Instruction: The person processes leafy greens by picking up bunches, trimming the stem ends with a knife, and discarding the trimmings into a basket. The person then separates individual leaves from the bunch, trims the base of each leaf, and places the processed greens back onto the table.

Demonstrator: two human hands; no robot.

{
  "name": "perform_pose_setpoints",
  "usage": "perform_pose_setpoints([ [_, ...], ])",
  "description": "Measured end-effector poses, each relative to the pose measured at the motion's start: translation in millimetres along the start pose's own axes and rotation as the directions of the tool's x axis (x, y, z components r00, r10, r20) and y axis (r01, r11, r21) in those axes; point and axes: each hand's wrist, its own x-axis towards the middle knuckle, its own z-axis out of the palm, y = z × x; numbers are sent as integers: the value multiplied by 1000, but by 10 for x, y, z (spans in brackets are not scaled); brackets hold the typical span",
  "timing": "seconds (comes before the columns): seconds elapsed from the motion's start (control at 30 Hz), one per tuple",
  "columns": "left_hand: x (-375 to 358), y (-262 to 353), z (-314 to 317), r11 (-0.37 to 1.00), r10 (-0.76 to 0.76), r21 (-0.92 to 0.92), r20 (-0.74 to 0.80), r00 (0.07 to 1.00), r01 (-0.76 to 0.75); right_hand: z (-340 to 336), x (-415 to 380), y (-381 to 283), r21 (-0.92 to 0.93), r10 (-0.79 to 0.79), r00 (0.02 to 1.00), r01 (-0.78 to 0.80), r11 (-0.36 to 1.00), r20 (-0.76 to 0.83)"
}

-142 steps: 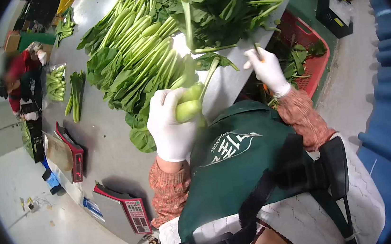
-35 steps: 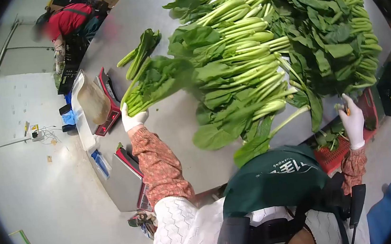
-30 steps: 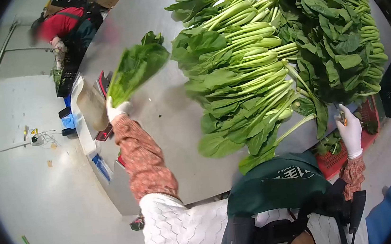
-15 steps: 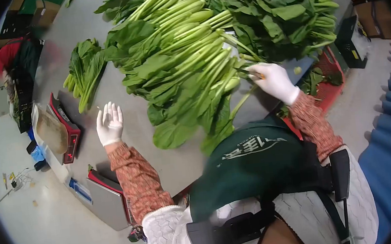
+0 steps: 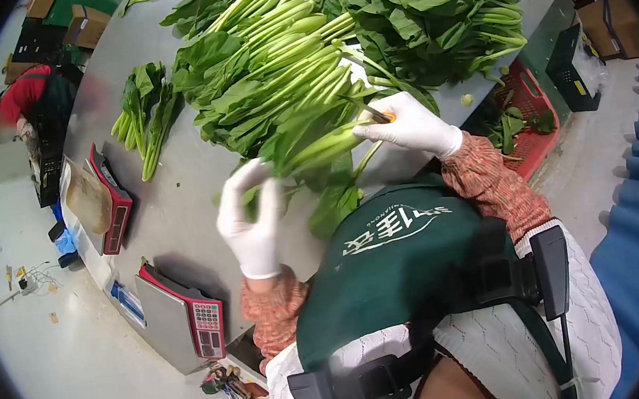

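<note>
My right hand (image 5: 409, 124), in a white glove, is closed around a small knife (image 5: 367, 108) with a bit of orange at its handle. The same hand pinches the stem end of a leafy green stalk (image 5: 322, 148), whose leaves point to the left. By those leaf tips is my left hand (image 5: 248, 222), also gloved, fingers curved and thumb apart; it is slightly blurred. Behind both hands lies a large pile of leafy greens (image 5: 268, 76), pale stems toward the right. A smaller bunch of greens (image 5: 143, 117) rests on the metal table (image 5: 189, 221) at left.
Two red scales (image 5: 208, 320) (image 5: 113, 198) stand along the table's left edge. A red crate (image 5: 531, 103) with loose leaves sits at the right, below the table edge. Farther off are a black crate (image 5: 572, 68), cardboard boxes (image 5: 613, 24) and a person in red (image 5: 24, 94).
My left hand has moved right, from open palm up beside the pile to the leaf tips. My right hand has shifted slightly left and now holds a stalk away from the pile.
</note>
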Motion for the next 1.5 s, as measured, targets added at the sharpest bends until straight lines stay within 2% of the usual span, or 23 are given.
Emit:
perform_pose_setpoints([
  [0.03, 11, 202, 136, 945, 223, 211, 145, 964, -250, -19, -112, -184, 69, -35, 999, 35, 997, 8],
  [0.1, 111, 500, 429, 685, 443, 498, 295, 847, -532, 35, -233, -279, 121, -152, 988, 154, 981, -22],
  [0.17, 55, 343, 654, 823, 322, 380, 300, 898, -421, 86, -312, -274, 79, -309, 946, 317, 945, -95],
  [0.2, 72, 322, 690, 882, 264, 318, 277, 924, -348, 80, -358, -307, 217, -322, 934, 350, 911, -155],
  [0.23, 49, 349, 696, 886, 243, 337, 250, 937, -319, 34, -459, -374, 366, -150, 969, 214, 906, -195],
  [0.3, 41, 257, 732, 920, 185, 305, 216, 959, -247, 89, -407, -142, -18, -363, 841, 389, 921, -401],
  [0.37, 2, 278, 741, 949, 128, 253, 237, 963, -189, 146, -514, -69, -323, -435, 819, 324, 889, -375],
  [0.43, -31, 256, 783, 960, 108, 221, 261, 959, -169, 245, -582, -115, -408, -463, 795, 301, 862, -391],
  [0.63, -59, 362, 824, 952, 153, 218, 264, 952, -214, 248, -533, -17, -430, -294, 887, 123, 894, -355],
  [0.73, -49, 419, 741, 996, 20, 75, 338, 941, -48, 164, -275, 630, -411, -128, 930, -27, 911, -345],
  [0.83, 48, 372, 664, 998, -42, 54, 421, 906, 21, 104, -427, 411, 76, 24, 957, -2, 997, -289],
  [0.87, 88, 417, 611, 983, -180, 56, 510, 841, 177, 56, -440, 297, 186, -81, 977, 118, 975, -195],
  [0.9, 128, 375, 596, 978, -189, 35, 574, 796, 207, 36, -526, 34, 348, -203, 969, 239, 906, -137],
  [0.97, 163, 276, 617, 962, -190, -7, 699, 689, 273, -21, -596, -213, 396, -279, 957, 226, 890, 80],
  [1.03, 143, 205, 667, 952, -141, -79, 743, 655, 296, 68, -515, -187, 68, -463, 884, 459, 886, 63],
  [1.13, 143, 155, 642, 962, -180, -6, 739, 649, 274, 118, -473, -132, 114, -423, 906, 420, 900, 2],
  [1.23, 117, 7, 447, 982, -22, 171, 546, 838, -85, -29, -436, 45, 194, -240, 966, 255, 947, -99],
  [1.27, 134, -46, 312, 988, -57, 155, 431, 901, -11, -160, -382, 210, 123, -177, 974, 194, 973, -139],
  [1.3, 153, -103, 147, 990, -96, 127, 311, 945, 59, -315, -293, 409, -199, -123, 976, 87, 976, -179],
  [1.33, 167, -101, -27, 986, -118, 139, 226, 967, 88, -391, -309, 342, -676, -67, 960, -140, 724, -270],
  [1.37, 175, -92, -191, 982, -138, 148, 140, 981, 117, -407, -269, 551, -832, -60, 946, -249, 495, -319],
  [1.43, 164, -171, -394, 954, -216, 218, 31, 976, 204, -383, -179, 466, -813, -23, 920, -335, 476, -392],
  [1.5, 103, -189, -387, 952, -246, 194, 29, 969, 236, -276, 8, 408, -810, -256, 891, -181, 557, -375],
])
